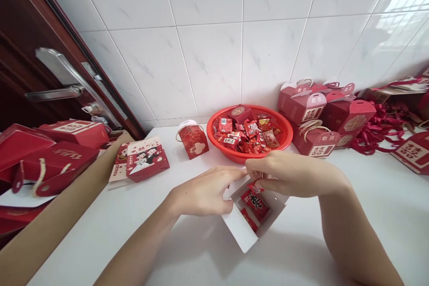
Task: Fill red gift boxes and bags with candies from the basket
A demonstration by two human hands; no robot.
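A small open gift box with a white inside stands on the white table in front of me. My left hand is closed on the box's left side, thumb at the rim and fingers at the back edge. Over the opening, my right hand pinches a small red-wrapped candy. Inside lie a red packet with a large black character and another red packet. Just behind the box is a red plastic basket holding many wrapped sweets and a small dark red box.
A small red box with a rope handle stands left of the basket. Flat printed boxes lie farther left, beside a cardboard carton of red boxes. Several folded gift boxes and red ribbons are at right. A tiled wall rises behind.
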